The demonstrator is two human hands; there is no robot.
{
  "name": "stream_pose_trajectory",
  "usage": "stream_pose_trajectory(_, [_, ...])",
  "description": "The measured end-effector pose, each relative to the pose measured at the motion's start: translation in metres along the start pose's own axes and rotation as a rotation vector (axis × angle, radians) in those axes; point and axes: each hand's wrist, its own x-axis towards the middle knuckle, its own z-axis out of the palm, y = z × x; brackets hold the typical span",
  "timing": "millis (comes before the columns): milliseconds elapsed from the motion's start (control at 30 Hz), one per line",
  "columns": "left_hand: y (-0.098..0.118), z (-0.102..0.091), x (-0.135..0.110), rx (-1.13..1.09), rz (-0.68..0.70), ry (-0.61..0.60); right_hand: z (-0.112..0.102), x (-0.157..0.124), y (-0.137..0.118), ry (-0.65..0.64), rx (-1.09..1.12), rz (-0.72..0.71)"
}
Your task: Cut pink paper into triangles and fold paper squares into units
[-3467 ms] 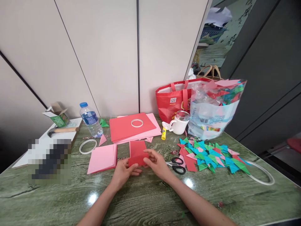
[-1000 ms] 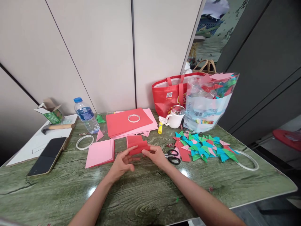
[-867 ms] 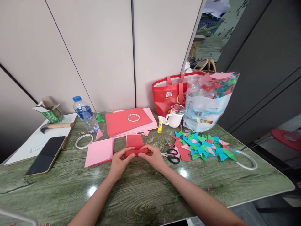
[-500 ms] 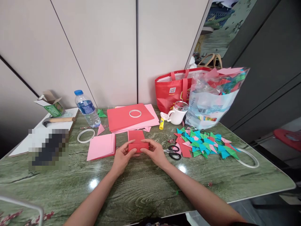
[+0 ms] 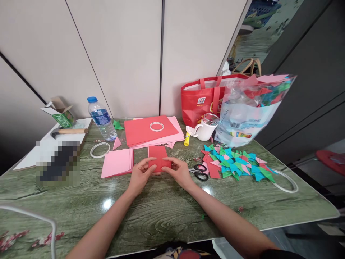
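Between my two hands is a small folded piece of red paper (image 5: pixel 159 164), pinched at its left and right edges. My left hand (image 5: pixel 141 172) grips the left side, thumb in front and fingers behind. On the right side my right hand (image 5: pixel 179 172) does the same. Just behind the held piece lies a small stack of red paper (image 5: pixel 157 150), partly covered by it. Left of my left hand sits a stack of pink paper squares (image 5: pixel 117 162) with red edges beneath. Black-handled scissors (image 5: pixel 199 171) lie to the right of my right hand.
Folded coloured paper pieces (image 5: pixel 237 163) heap at right, near a white tape ring (image 5: pixel 287 181). Behind stand large red sheets (image 5: pixel 148 131), a glue stick (image 5: pixel 187 138), white mug (image 5: pixel 206 130), red bag (image 5: pixel 195 108) and plastic bag (image 5: pixel 239 120). Water bottle (image 5: pixel 104 120) and hammer (image 5: pixel 70 132) are at left.
The raised flap of the red paper in my hands now lies closer to the sheet behind it. My hands stay in nearly the same place; the view has shifted slightly.
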Motion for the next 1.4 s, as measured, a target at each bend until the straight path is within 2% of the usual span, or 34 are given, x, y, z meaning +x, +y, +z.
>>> stream_pose_trajectory(467, [-0.0009,-0.0007,0.0007,0.029,0.009,0.0,-0.0002,0.0002,-0.0006,-0.022,0.075,0.051])
stream_pose_trajectory(767, [-0.0001,0.0009,0.0018,0.016,-0.015,0.017,-0.0025,0.0013,-0.0016,0.004,0.007,0.033])
stream_pose_trajectory(1133, [-0.0036,-0.0008,0.0023,0.023,-0.001,0.013,-0.0033,0.0052,0.0008,-0.044,0.127,0.081])
stream_pose_trajectory(1400, [-0.0058,-0.0006,0.0018,0.06,0.006,0.032,-0.003,0.0061,0.0054,-0.004,0.077,0.088])
